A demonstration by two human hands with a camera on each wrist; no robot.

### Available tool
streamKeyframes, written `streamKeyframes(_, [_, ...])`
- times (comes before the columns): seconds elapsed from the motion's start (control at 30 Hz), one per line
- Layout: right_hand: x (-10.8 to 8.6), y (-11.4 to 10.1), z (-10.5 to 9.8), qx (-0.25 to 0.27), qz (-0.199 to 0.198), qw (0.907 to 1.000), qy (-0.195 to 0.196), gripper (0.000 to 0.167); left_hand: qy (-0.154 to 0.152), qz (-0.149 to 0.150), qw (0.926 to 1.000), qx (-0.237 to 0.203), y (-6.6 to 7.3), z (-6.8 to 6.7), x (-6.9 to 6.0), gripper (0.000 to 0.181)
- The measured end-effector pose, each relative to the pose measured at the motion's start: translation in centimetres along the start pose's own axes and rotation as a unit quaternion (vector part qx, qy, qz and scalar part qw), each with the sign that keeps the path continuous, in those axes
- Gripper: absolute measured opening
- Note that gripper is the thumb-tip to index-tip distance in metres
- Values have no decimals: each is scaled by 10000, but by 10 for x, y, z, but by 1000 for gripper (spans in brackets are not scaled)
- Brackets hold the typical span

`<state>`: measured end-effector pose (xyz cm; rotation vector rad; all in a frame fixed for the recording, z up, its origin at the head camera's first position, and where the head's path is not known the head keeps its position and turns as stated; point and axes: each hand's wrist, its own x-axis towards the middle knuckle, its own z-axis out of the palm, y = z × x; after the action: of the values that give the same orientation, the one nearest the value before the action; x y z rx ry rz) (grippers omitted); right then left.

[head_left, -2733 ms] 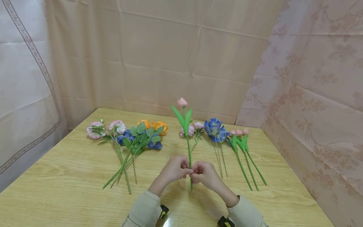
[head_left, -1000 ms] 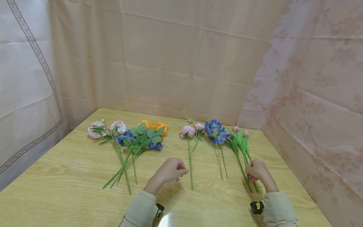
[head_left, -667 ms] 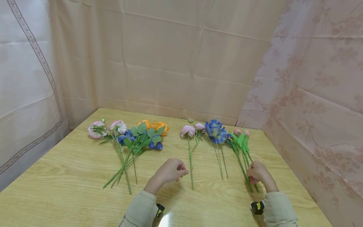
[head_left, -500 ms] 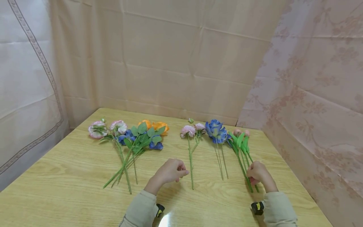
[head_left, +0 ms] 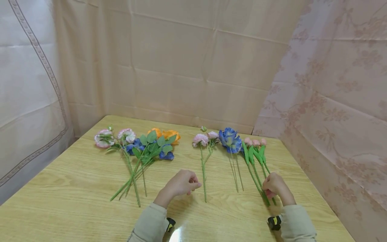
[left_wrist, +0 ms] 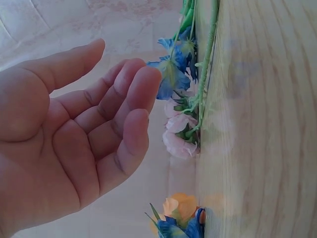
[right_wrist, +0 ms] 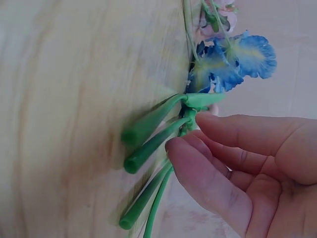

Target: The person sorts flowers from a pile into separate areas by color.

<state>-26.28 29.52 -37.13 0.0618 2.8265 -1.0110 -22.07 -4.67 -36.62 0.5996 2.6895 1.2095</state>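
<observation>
Several pink tulips (head_left: 255, 143) with green leaves lie side by side on the right of the table, their stems running toward me. My right hand (head_left: 274, 185) hovers at the lower stems. In the right wrist view its thumb and fingers are slightly parted, with green stem ends (right_wrist: 132, 166) beyond them and none gripped. My left hand (head_left: 182, 183) is held above the middle of the table, its fingers loosely bent and the palm bare in the left wrist view. Nearest to it lies a pink flower spray (head_left: 200, 139) on one green stem.
Blue flowers (head_left: 229, 140) on thin stems lie between the pink spray and the tulips. At the left, pink-white flowers (head_left: 103, 138), orange flowers (head_left: 170, 135) and leafy green stems (head_left: 148, 151) lie crossed on the wooden table (head_left: 75, 201). Curtains (head_left: 169, 67) hang around it.
The tulip held up between both hands earlier is now laid among the others. My right hand moved right with it and has let it go; its head settled leftward. The left hand stayed near the middle.
</observation>
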Motion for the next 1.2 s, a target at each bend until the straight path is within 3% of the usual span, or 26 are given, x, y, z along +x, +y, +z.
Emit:
streamKeyframes(0.47, [-2,-9,1,-71,-64,9999,-132,14,144,23,9999,35,-5,-4,-2,16])
streamKeyframes(0.63, [-3,-14,2,-57,-18,9997,-222,20,406,52,9991,126,-10,-15,-5,16])
streamKeyframes(0.77, [-5,-17,4,-75,-26,9996,-269,24,838,-178,9959,307,-15,-28,-9,15])
streamKeyframes(0.87, [-5,-19,5,-35,-45,9996,-277,23,1400,-464,9862,756,-18,-40,-13,14])
streamKeyframes(1.03, [-5,-19,7,-10,-79,9996,-277,25,2365,-1065,9528,1576,-27,-65,-23,10])
streamKeyframes(1.2, [-3,-17,9,3,-79,9995,-321,23,2818,-1754,9299,1587,-46,-89,-35,26])
